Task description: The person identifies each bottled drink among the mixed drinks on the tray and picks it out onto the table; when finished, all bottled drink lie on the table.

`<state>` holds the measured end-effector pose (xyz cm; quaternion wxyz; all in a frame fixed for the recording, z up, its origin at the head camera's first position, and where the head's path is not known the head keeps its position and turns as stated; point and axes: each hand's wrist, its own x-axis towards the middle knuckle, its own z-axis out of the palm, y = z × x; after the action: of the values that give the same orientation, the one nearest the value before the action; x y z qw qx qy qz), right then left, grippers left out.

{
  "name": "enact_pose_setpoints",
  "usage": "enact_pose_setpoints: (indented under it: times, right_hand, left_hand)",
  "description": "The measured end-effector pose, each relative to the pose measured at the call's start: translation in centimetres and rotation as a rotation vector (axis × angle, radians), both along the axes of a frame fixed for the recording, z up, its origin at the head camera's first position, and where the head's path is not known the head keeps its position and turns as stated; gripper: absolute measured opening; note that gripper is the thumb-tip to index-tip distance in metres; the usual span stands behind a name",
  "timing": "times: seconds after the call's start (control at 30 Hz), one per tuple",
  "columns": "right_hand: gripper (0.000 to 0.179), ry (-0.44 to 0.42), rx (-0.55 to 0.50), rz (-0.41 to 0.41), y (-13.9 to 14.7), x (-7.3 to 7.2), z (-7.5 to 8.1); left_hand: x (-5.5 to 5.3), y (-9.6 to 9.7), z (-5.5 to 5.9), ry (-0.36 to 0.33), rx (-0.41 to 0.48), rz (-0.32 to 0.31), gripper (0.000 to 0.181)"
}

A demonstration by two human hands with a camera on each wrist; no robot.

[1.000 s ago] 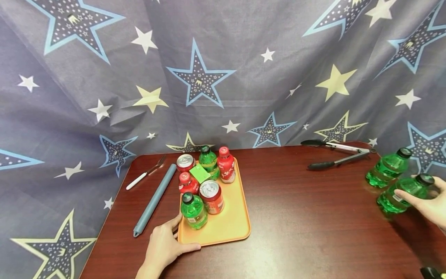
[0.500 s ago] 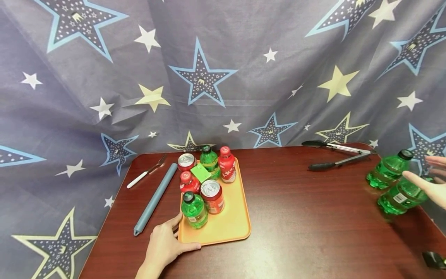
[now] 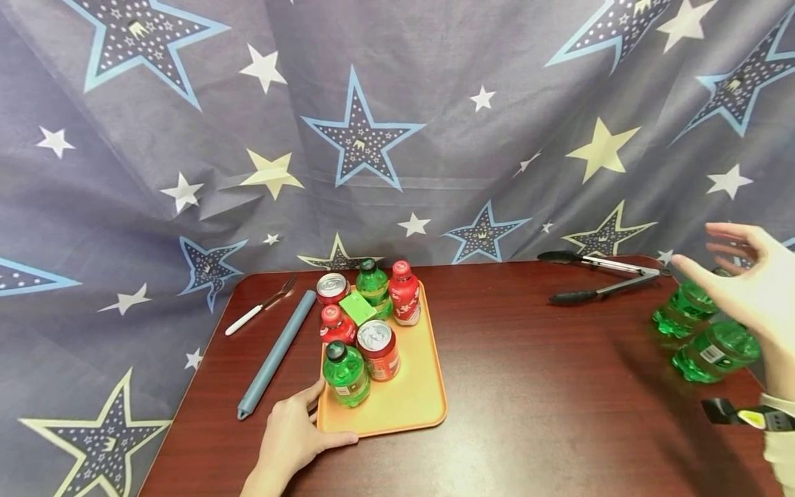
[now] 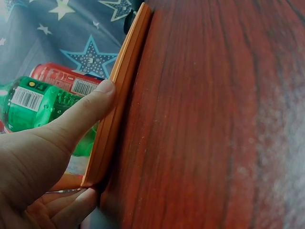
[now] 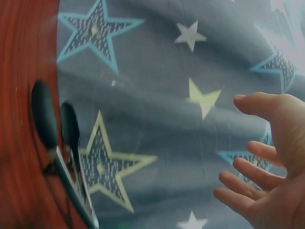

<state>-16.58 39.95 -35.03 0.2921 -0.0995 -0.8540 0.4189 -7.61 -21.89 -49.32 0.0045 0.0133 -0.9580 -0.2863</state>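
My left hand [image 3: 288, 431] grips the near left corner of an orange tray [image 3: 413, 400], its thumb on the front rim [image 4: 107, 129] and fingers at the left side. On the tray stand green soda bottles, including a front one [image 3: 346, 379], red bottles, including one at the back [image 3: 405, 297], and an opened-side-up red can [image 3: 379, 355]. A second red can [image 3: 332, 290] is at the back left corner; a light green card [image 3: 357, 308] lies among them. My right hand [image 3: 745, 276], fingers spread and holding nothing, is raised over two green soda bottles [image 3: 714, 352] at the table's right.
Black-tipped tongs [image 3: 611, 264] lie spread at the back right. Left of the tray are a blue-grey rod [image 3: 278, 355] and a white-handled fork [image 3: 248, 319]. A star-patterned curtain [image 3: 453, 159] hangs behind the wooden table [image 3: 528, 386].
My right hand has let go of the nearer right-hand green soda bottle, risen and moved left above the pair. The bottle stays standing there. My left hand has stayed on the tray.
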Motion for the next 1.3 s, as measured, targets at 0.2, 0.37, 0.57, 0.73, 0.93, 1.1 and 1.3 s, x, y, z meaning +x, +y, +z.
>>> enact_pose_setpoints:
  times: [0.2, 0.37, 0.57, 0.73, 0.93, 1.1, 1.3]
  right_hand:
    - [0.055, -0.046, 0.039, 0.085, -2.4, -1.2, 0.9]
    - [0.053, -0.003, 0.037, 0.155, -4.2, -2.2, 1.1]
    - [0.057, 0.047, 0.044, 0.213, -6.2, -3.1, 1.0]
    - [0.060, 0.053, 0.076, 0.249, -8.0, -3.7, 1.1]
    - [0.060, 0.086, 0.065, 0.321, -10.7, -4.3, 1.3]
    - [0.062, 0.102, 0.058, 0.393, -13.2, -4.8, 1.2]
    - [0.061, 0.114, 0.036, 0.465, -16.3, -5.4, 1.3]
  left_hand:
    - [0.0, 0.0, 0.0, -0.007, -0.004, 0.004, 0.126]
    - [0.0, 0.0, 0.0, -0.007, -0.004, 0.005, 0.126]
    - [0.0, 0.0, -0.1, 0.001, -0.015, 0.006, 0.125]
    - [0.0, 0.0, 0.0, 0.001, -0.019, 0.004, 0.126]
    - [0.0, 0.0, -0.1, 0.006, -0.018, -0.001, 0.126]
    - [0.0, -0.1, -0.3, 0.009, -0.015, 0.003, 0.126]
    - [0.0, -0.2, -0.6, 0.033, -0.027, -0.010, 0.126]
